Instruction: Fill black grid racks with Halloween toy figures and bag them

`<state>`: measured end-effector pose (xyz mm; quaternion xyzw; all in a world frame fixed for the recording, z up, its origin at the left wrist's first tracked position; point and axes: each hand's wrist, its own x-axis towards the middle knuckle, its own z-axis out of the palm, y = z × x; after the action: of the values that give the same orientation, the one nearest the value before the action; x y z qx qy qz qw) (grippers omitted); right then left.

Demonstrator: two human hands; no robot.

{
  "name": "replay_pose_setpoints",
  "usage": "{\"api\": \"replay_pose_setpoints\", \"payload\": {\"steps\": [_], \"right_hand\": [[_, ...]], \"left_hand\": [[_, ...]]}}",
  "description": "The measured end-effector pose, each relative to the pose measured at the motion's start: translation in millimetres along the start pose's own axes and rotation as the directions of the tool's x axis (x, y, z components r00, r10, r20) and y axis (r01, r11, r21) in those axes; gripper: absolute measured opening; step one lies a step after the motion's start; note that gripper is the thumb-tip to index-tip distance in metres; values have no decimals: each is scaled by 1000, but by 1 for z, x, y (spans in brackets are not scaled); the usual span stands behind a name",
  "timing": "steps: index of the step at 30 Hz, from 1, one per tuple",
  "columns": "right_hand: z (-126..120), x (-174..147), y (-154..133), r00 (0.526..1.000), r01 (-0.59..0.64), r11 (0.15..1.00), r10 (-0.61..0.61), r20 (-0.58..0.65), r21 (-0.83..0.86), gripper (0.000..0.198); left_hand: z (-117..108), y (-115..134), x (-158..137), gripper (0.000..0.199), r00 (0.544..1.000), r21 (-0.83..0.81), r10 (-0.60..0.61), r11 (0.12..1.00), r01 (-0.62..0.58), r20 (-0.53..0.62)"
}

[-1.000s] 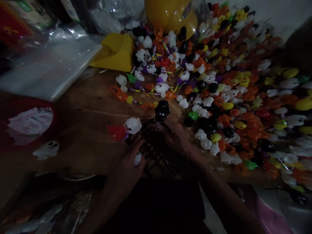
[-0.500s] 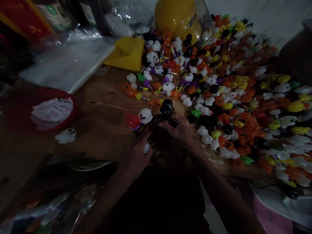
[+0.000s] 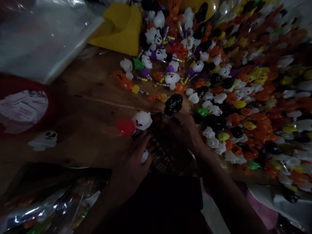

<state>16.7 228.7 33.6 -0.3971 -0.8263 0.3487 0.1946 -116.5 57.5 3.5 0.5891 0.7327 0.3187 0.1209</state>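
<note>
My right hand (image 3: 187, 130) is closed at the base of a shiny black toy figure (image 3: 174, 104), which leans to the right; the fingertips are in deep shadow. Below and to the left, my left hand (image 3: 131, 162) curls round a small white plastic piece (image 3: 144, 156), which shows between thumb and index finger. Both hands are over a dark slatted basket (image 3: 162, 148). Just beyond my left fingertips lie a white toy head with a face (image 3: 142, 120) and a red piece (image 3: 125, 127), which touch each other.
A large heap of coloured toy figures (image 3: 243, 120) covers the right side of the wooden table (image 3: 90, 120). At the left are a white ghost figure (image 3: 44, 140), a red bowl (image 3: 52, 105) of paper slips and stacked clear plastic bags (image 3: 48, 42). A yellow scoop (image 3: 119, 29) stands behind.
The view has moved nearer and lower over the table. The black figure has tipped from upright towards the right in my right hand. My left hand keeps the white piece.
</note>
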Motion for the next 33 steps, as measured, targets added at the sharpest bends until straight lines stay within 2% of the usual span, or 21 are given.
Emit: {"api": "replay_pose_setpoints", "payload": {"steps": [4, 8, 10, 14, 18, 22, 26, 29, 31, 33], "right_hand": [[13, 7, 8, 999, -13, 981, 23, -48, 191, 19], [26, 13, 11, 1000, 24, 925, -27, 2, 380, 23], [29, 15, 10, 999, 26, 909, -39, 23, 415, 23], [31, 13, 7, 997, 48, 942, -68, 48, 333, 23], [33, 10, 4, 995, 93, 988, -97, 31, 121, 20], [38, 7, 1, 981, 173, 984, -169, 97, -34, 24], [37, 3, -3, 979, 175, 982, -167, 114, -69, 26], [24, 4, -3, 972, 199, 979, -192, 137, -40, 24], [12, 10, 3, 977, 201, 978, -196, 85, -53, 26], [2, 23, 12, 980, 188, 973, -195, -43, -131, 31]], "left_hand": [[-2, 1, 0, 45, 1000, 8, 6, 1000, -6, 13], [-3, 0, 1, 45, 1000, 32, 5, 999, -6, 29], [-3, 1, 1, 43, 999, 37, 10, 999, -11, 39], [-4, 3, 2, 43, 999, 32, 12, 999, -13, 46], [-6, 3, 4, 45, 993, 36, -64, 998, 61, 97], [-5, 3, 5, 48, 985, 19, -118, 993, 116, 130], [3, 3, 3, 48, 985, 17, -142, 990, 141, 96], [5, 3, 3, 48, 990, 40, -122, 992, 119, 73], [4, 4, 3, 48, 994, 55, -91, 995, 88, 65], [2, 5, 3, 47, 996, 68, -55, 996, 51, 66]]}}
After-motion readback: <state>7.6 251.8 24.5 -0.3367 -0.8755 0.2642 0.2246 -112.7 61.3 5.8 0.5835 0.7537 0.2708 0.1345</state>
